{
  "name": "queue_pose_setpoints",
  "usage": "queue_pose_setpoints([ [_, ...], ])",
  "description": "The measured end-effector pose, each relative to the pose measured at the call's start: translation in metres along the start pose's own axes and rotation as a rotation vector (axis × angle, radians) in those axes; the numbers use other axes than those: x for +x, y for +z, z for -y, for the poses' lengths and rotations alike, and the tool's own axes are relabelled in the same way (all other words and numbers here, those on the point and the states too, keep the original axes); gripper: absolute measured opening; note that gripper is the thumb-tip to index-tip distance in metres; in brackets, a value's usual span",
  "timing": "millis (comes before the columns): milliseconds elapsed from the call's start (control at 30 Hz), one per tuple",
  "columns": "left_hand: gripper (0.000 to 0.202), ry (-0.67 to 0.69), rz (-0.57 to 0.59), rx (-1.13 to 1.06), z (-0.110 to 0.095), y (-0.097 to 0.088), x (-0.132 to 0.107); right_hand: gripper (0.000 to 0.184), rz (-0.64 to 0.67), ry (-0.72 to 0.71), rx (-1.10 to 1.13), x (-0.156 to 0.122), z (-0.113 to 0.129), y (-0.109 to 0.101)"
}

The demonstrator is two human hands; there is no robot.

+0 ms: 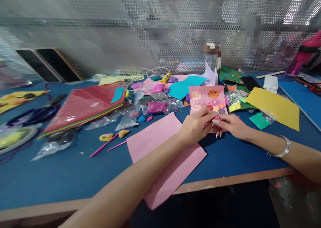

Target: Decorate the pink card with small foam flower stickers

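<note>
My left hand (pixel 195 126) and my right hand (pixel 232 125) meet at the near edge of a pink card (pixel 208 99) stuck with small animal faces and foam flowers. Both hands have their fingers pinched together around a small pink piece (pixel 217 117) at the card's lower edge. A silver bangle (pixel 283 149) circles my right wrist. A large pink paper sheet (pixel 164 154) lies under my left forearm and hangs over the table's front edge.
A blue table (pixel 62 174) carries a stack of coloured sheets in plastic (pixel 85 105), a yellow sheet (pixel 276 109), a turquoise sheet (pixel 185 85), small bags of bits, pink sticks (pixel 105 146), a clear jar (pixel 210 57) and two phones (pixel 50 65) against a perforated metal screen.
</note>
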State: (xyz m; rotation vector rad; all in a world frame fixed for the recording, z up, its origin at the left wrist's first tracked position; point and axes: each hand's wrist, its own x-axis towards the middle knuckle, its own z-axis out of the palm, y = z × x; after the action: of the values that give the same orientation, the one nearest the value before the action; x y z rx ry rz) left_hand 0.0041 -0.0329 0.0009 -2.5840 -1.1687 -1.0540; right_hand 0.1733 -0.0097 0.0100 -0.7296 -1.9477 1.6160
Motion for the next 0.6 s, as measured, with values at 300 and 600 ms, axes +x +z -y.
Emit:
queue_pose_setpoints([
  [300,0.03,0.032,0.037,-0.164,-0.01,-0.004,0.003,0.042,0.02,0.08,-0.114,-0.001,-0.001,-0.015],
  [600,0.017,-0.156,-0.025,-0.328,-0.011,-0.012,0.01,0.035,-0.053,0.014,0.059,0.006,-0.003,-0.013],
])
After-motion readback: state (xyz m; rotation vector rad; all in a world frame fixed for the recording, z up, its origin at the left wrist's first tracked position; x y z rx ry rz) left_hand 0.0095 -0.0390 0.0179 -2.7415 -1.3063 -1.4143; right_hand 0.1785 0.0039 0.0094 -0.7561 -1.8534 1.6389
